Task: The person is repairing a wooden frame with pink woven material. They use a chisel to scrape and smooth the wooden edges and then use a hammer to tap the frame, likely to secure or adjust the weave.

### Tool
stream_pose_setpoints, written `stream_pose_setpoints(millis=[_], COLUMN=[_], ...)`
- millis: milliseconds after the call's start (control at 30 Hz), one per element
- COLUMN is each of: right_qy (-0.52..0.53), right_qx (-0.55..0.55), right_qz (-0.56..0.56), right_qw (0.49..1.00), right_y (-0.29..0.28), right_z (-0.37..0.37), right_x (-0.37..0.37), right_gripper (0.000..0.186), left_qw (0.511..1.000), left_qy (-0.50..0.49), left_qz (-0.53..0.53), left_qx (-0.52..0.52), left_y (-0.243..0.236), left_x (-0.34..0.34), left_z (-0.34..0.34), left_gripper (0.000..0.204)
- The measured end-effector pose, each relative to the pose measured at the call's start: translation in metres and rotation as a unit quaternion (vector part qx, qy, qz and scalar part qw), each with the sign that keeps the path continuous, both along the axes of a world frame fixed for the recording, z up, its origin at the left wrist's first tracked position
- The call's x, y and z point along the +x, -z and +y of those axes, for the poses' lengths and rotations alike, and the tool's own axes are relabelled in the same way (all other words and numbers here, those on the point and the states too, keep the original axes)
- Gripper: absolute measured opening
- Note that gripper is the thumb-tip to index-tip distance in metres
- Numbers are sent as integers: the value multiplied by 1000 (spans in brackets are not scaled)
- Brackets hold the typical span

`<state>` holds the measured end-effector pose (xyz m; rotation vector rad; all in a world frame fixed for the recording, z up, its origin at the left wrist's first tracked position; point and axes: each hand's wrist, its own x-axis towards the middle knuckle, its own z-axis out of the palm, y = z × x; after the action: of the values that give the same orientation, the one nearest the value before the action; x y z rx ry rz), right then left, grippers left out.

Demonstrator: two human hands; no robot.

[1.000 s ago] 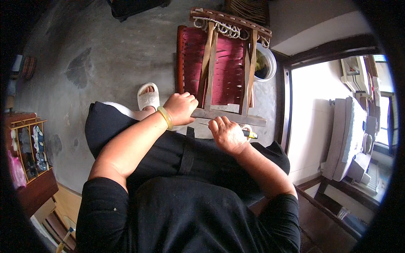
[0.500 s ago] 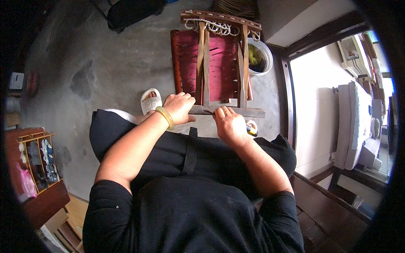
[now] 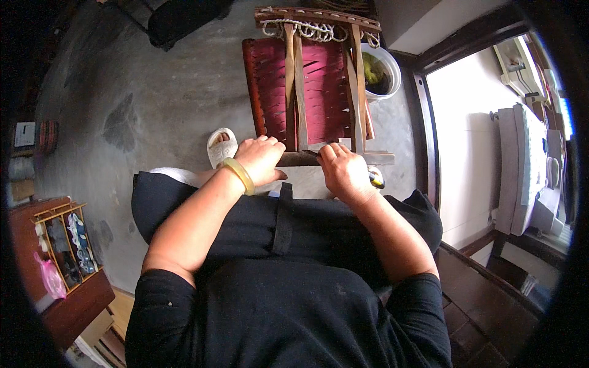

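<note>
A wooden frame [image 3: 300, 92] lies before me, with a curved rail of looped white cord at its far end and a plain wooden bar [image 3: 378, 159] at its near end. My left hand [image 3: 261, 161], a pale yellow bangle on its wrist, is wrapped over the bar's left end. Farther right, my right hand [image 3: 345, 173] grips a slim tool [image 3: 377, 178] with a yellow-and-black handle. The tool's dark tip points left along the bar's upper side; my fingers hide its middle. Under the frame lies a red woven-strap panel [image 3: 270, 86] with an orange-brown edge.
A white bucket [image 3: 396, 76] with something yellow-green inside stands right of the frame. My left foot wears a white slipper [image 3: 222, 147]. A dark door frame [image 3: 427, 135] rises at right. At left, a small wooden rack [image 3: 66, 245] holds shoes; a black object [image 3: 184, 21] lies at the far left.
The right hand has shifted slightly to the right along the bar, and more of the tool's dark tip shows. My left hand keeps its place on the bar. The whole view has tilted a little.
</note>
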<state>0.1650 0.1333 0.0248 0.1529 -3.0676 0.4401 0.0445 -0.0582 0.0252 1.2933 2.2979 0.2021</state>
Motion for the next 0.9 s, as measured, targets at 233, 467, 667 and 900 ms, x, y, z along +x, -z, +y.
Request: stream_pose_setpoints(millis=[233, 467, 667, 900], right_qy=[29, 237, 188, 182], right_qx=[-57, -556, -777, -836], right_qz=[34, -41, -65, -48], right_qw=[997, 796, 597, 516], right_y=[-1, -17, -34, -35], right_z=[-3, -1, 3, -4], right_x=[-6, -12, -8, -4], right_gripper=[10, 14, 18, 18], left_qw=[991, 936, 802, 618], left_qy=[-54, -136, -174, -200], left_qz=[30, -207, -514, -695], left_qx=[122, 249, 250, 309], left_y=[-7, -13, -10, -17], left_x=[1, 9, 25, 53], left_z=[3, 9, 22, 34], left_gripper=[43, 29, 33, 45])
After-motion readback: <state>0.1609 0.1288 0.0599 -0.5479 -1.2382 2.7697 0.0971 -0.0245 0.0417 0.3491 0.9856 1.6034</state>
